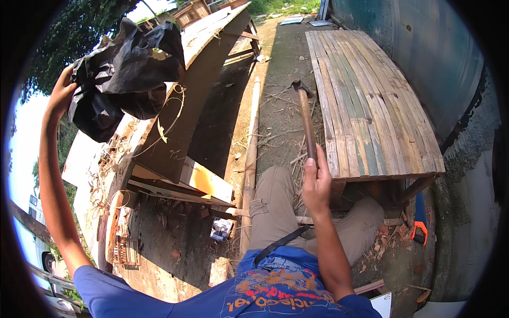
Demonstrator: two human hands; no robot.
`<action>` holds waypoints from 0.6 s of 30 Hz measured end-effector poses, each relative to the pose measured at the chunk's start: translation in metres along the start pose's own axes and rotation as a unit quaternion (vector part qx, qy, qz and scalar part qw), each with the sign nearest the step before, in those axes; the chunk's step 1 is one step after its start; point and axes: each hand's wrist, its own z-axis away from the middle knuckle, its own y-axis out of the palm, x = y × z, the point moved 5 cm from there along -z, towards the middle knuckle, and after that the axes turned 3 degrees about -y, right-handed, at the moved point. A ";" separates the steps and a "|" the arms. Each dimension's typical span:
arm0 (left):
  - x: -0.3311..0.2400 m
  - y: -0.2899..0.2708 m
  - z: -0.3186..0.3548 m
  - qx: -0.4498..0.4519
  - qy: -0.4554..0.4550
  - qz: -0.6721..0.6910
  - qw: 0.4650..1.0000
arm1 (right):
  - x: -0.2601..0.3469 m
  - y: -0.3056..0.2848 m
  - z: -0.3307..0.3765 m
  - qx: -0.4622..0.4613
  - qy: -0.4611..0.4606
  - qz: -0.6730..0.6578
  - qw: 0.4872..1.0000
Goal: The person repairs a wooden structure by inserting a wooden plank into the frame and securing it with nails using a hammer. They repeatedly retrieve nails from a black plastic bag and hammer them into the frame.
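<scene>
High on the left, my left hand (64, 90) is closed on the edge of a crumpled black plastic bag (127, 74). The bag hangs above a wooden table (204, 45), with dry stringy vine and plant bits strewn along the table's near end. My right hand (317, 185) grips the lower end of a hammer's (307, 124) wooden handle. Its dark metal head points away from me, above ground littered with thin sticks. The hammer is just left of a bench (371, 106) topped with bamboo slats.
A long bamboo pole (251, 159) lies on the ground between table and bench. Beside the bench's near right corner is a handsaw (420, 228) with an orange and black handle. A small printed box (221, 228) lies under the table. A wall (440, 58) borders the right side.
</scene>
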 end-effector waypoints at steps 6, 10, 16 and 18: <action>-0.100 0.085 -0.055 0.013 0.068 -0.084 0.994 | 0.021 -0.031 0.016 -0.031 -0.010 0.012 0.999; -0.121 0.096 -0.109 0.005 0.155 -0.093 0.983 | 0.025 -0.035 0.035 -0.066 -0.031 -0.024 0.997; -0.279 0.286 -0.093 0.081 0.238 -0.064 0.966 | 0.040 -0.080 0.049 -0.129 -0.029 -0.027 0.991; -0.288 0.341 -0.114 0.049 0.325 -0.084 0.941 | 0.041 -0.089 0.050 -0.152 -0.029 -0.028 0.988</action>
